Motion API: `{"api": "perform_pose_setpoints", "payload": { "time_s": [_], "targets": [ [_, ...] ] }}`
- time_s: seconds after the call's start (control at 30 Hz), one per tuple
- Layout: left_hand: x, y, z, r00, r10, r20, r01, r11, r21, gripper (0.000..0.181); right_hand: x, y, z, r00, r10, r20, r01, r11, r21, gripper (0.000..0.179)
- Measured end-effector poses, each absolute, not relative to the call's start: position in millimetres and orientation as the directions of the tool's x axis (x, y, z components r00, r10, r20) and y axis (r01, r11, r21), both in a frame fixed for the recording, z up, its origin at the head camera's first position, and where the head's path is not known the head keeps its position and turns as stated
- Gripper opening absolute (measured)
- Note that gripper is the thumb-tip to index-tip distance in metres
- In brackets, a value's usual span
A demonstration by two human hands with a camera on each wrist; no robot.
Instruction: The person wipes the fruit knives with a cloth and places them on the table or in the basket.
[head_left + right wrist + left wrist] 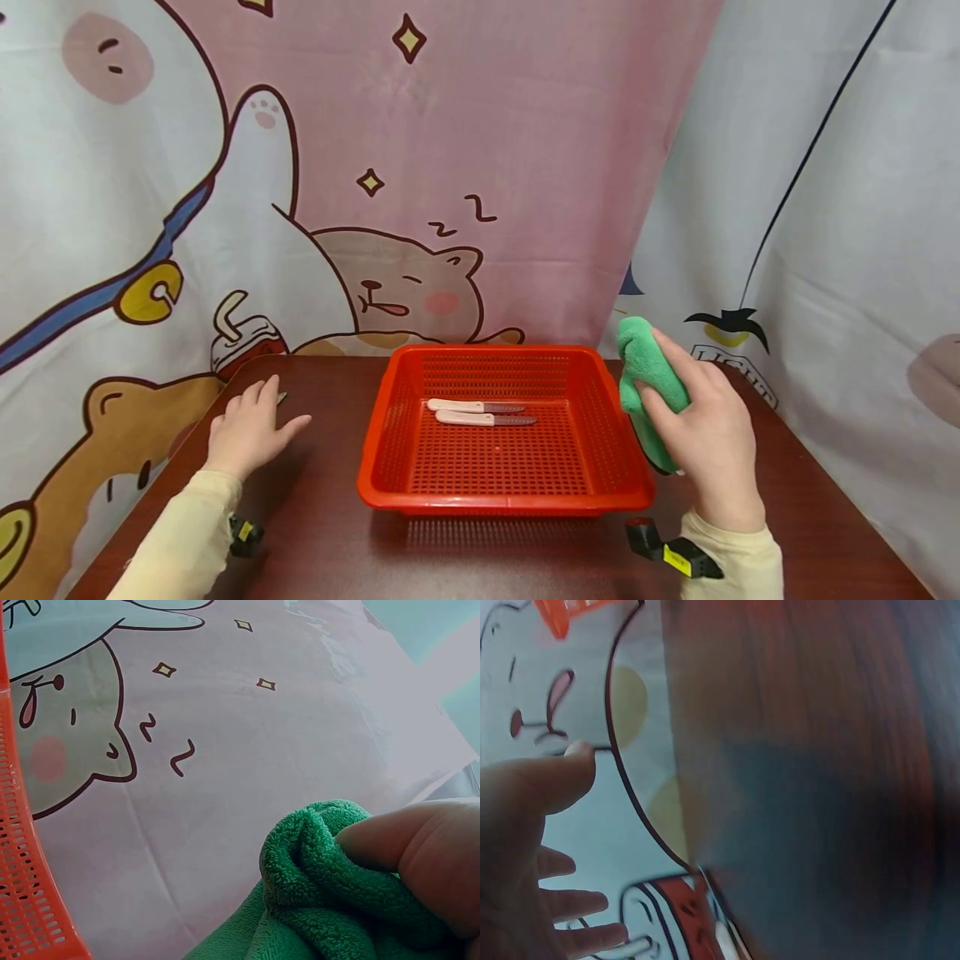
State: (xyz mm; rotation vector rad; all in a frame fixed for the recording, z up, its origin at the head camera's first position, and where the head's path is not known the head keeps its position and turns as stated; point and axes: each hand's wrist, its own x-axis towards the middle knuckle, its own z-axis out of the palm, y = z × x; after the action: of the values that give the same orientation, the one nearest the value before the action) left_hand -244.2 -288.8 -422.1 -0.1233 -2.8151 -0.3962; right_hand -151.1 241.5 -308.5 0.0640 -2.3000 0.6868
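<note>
Our right hand [711, 425] grips green cloth [651, 375]; our left hand [249, 427], fingers spread, risks nicks if lowered onto the apparent blade [282, 398].

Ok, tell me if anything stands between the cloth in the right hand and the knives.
Only the right wall of the basket: the knives lie inside, the cloth is held at that side. Over the open top, nothing visible blocks.
</note>
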Motion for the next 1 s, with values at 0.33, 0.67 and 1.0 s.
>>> {"api": "perform_pose_setpoints", "payload": {
  "time_s": [0.33,0.67,1.0],
  "targets": [
    [-246.7,-329.0,-434.8,-0.997,-0.007,0.075,0.015,0.957,0.289,0.107,-149.6,242.2,-309.7,-0.748,0.146,0.648,-0.229,0.859,-0.457,0.06],
    [-248.6,-359.6,-436.4,-0.999,-0.032,-0.029,-0.041,0.931,0.362,0.098,-148.1,246.0,-311.0,-0.761,0.129,0.635,-0.211,0.878,-0.43,0.06],
    [-249.2,-378.5,-442.2,-0.997,-0.052,-0.057,-0.07,0.928,0.365,0.074,-149.1,248.3,-314.9,-0.737,0.094,0.669,-0.242,0.888,-0.391,0.061]
  ]
}}
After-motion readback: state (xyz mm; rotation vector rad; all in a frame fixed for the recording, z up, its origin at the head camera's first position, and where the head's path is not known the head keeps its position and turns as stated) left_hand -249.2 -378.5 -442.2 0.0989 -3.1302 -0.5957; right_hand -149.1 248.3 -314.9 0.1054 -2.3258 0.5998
